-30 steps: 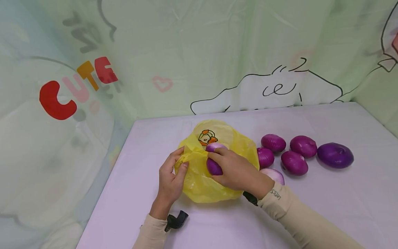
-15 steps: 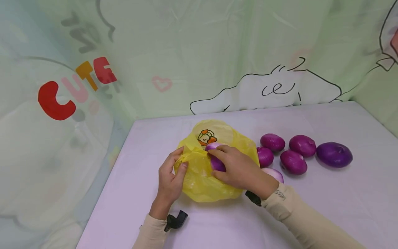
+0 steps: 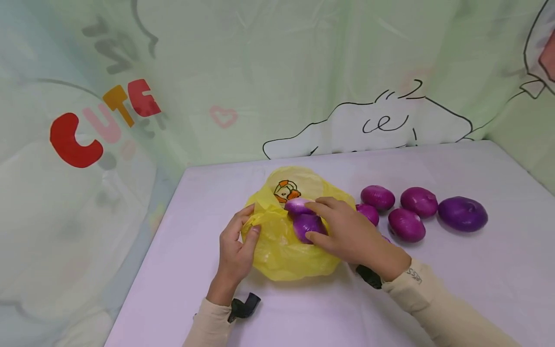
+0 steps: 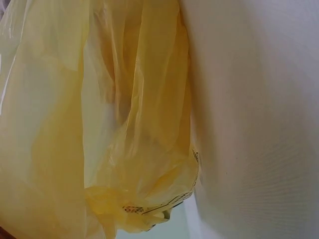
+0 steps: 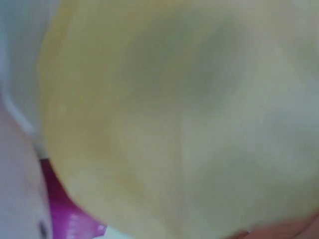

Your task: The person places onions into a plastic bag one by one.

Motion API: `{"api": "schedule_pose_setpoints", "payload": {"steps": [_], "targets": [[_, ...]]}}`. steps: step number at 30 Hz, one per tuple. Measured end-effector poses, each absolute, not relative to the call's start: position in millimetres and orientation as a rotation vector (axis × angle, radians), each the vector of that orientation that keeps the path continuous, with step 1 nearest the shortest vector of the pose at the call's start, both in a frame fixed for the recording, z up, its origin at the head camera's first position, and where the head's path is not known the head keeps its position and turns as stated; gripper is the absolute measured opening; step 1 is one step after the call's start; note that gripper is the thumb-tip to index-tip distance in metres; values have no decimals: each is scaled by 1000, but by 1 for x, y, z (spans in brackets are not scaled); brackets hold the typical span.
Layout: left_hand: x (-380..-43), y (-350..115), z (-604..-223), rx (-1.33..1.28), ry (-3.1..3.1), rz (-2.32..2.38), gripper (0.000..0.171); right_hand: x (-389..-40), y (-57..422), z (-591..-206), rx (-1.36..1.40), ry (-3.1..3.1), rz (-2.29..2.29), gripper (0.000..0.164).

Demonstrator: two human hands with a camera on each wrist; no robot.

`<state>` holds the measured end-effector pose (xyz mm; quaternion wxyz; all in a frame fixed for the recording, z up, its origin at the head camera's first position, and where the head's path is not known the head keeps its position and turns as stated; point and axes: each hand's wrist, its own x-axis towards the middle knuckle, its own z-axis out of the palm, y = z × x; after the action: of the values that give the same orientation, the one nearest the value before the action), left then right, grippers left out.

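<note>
In the head view a yellow plastic bag (image 3: 286, 260) stands with its mouth spread, and two red onions show in it: a pale-topped onion (image 3: 298, 206) and a purple onion (image 3: 307, 230) in front. My left hand (image 3: 236, 246) pinches the bag's left rim between thumb and fingers. Over the right side of the mouth, my right hand (image 3: 353, 236) has its fingers and thumb spread loosely beside the purple onion; the thumb tip overlaps it. Yellow plastic (image 4: 139, 99) fills much of the left wrist view. The right wrist view is mostly blurred bag (image 5: 149, 164).
Several more red onions (image 3: 406, 225) lie right of the bag, some partly hidden by the bag or right hand. A larger dark purple onion (image 3: 463, 214) lies farthest right. The table (image 3: 299, 318) has a pale cloth, with a printed curtain (image 3: 243, 58) behind.
My right hand has loosened its grip on the purple onion and drawn back to the right, leaving the onion in the bag mouth. The left hand still pinches the rim.
</note>
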<state>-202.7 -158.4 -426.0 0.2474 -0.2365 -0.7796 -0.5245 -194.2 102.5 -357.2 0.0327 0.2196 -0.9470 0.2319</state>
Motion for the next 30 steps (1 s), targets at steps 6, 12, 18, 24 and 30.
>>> {"api": "schedule_pose_setpoints", "payload": {"steps": [6, 12, 18, 24, 30], "targets": [[-203, -158, -426, -650, -2120, -1428, 8, -186, 120, -354, 607, -2906, 755, 63], [-203, -158, -426, -644, -2116, -1420, 8, -178, 139, -354, 558, -2866, 790, 60], [-203, -158, -427, -638, -2119, -1426, 9, -170, 157, -358, 513, -2860, 813, 61], [-204, -159, -427, -648, -2115, -1438, 8, -161, 172, -365, 490, -2841, 855, 60], [-203, -158, -427, -647, -2121, -1441, 8, -156, 178, -375, 488, -2865, 821, 55]]}}
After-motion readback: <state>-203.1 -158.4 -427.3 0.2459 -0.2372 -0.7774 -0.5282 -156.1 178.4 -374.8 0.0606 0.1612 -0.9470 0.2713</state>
